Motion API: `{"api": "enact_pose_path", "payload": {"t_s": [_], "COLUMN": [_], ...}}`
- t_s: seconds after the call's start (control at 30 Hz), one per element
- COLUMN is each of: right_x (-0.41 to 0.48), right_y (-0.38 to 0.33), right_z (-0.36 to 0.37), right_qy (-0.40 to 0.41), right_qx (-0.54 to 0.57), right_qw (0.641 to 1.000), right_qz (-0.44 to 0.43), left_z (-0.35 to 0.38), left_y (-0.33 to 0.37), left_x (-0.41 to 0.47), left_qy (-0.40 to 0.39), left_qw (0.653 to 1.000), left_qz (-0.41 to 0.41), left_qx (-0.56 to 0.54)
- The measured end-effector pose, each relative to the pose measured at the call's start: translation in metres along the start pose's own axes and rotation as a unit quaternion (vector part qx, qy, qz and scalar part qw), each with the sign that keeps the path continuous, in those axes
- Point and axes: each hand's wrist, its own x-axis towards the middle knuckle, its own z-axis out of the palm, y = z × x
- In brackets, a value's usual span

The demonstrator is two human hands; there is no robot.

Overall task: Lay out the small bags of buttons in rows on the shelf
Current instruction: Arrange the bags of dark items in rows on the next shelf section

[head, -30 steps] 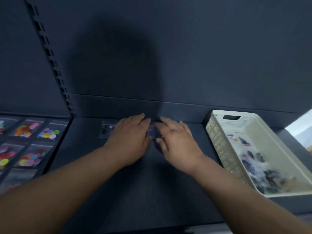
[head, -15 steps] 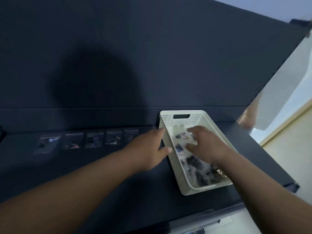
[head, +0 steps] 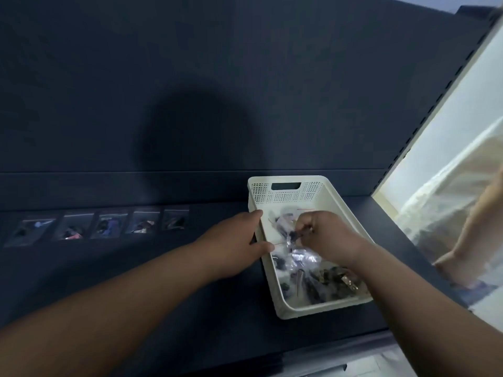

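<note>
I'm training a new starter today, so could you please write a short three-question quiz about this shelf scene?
1. How many small bags already lie in the row on the shelf?
2. True or false: the right hand is inside the white basket.
3. The left hand is at the basket's: A) handle slot, B) left rim, C) near end.

Key: 1. Five. 2. True; its fingers are closed on a bag. 3. B.

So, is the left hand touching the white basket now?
Touching. In the head view, the left hand rests against the left wall of the white basket: its fingertips lie on the rim and the thumb reaches over it, with no gap visible.
</note>
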Motion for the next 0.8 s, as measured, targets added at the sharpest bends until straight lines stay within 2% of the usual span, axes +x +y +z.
{"api": "enact_pose_path", "payload": {"t_s": [0.1,0.2,0.47,0.8], "right_x": [0.000,0.001,0.007,-0.002], "right_y": [0.001,-0.003,-0.014,-0.036], "right_z": [-0.019,-0.031,-0.039,-0.052], "right_qy": [0.018,-0.005,0.020,0.037], "right_qx": [0.143,0.201,0.131,0.102], "right_qw": [0.990,0.979,0.991,0.994], "right_qz": [-0.003,-0.019,-0.018,-0.033], "left_z": [-0.003,-0.009,-0.021,-0.033], "left_y": [0.005,0.008,-0.002,-0.004], "left_x": [0.005,0.009,0.012,0.009], "left_qy": [0.031,0.066,0.073,0.052], "left_qw": [0.999,0.996,0.987,0.973], "left_qz": [0.005,0.005,-0.002,-0.007], "left_qx": [-0.019,-0.064,-0.141,-0.225]}}
